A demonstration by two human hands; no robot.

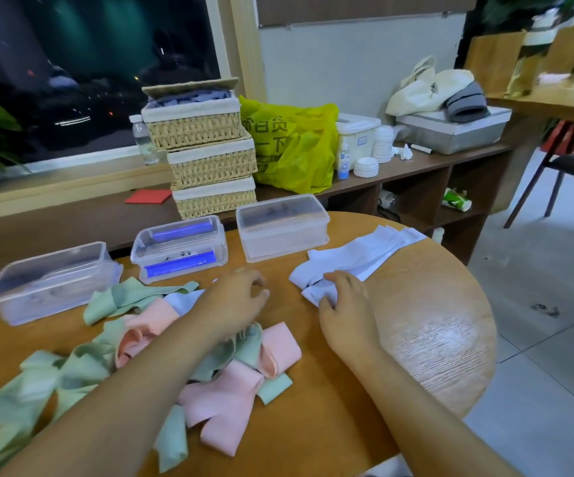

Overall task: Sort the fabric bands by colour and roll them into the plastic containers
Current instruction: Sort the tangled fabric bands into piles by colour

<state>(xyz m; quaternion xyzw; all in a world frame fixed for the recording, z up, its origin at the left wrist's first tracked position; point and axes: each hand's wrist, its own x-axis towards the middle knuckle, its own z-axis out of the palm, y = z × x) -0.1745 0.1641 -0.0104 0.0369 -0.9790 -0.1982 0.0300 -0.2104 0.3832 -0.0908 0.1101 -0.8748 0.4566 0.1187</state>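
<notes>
The left forearm crosses the mixed pile and hides its centre. The green bands (82,373) run out of frame at the lower left, tangled with the pink bands (223,401) on the round table (433,321). The left hand (240,297) is motion-blurred above the pile's far edge, with fingers loosely curled and no band visible in them. The right hand (344,304) curls fingers and thumb onto the near end of the white bands (357,256), which fan away towards the far right. Three plastic containers stand beyond the hands: left (51,284), middle (178,249) and right (282,232). Their contents are hard to make out. Stacked wicker baskets (209,156) stand behind them.
</notes>
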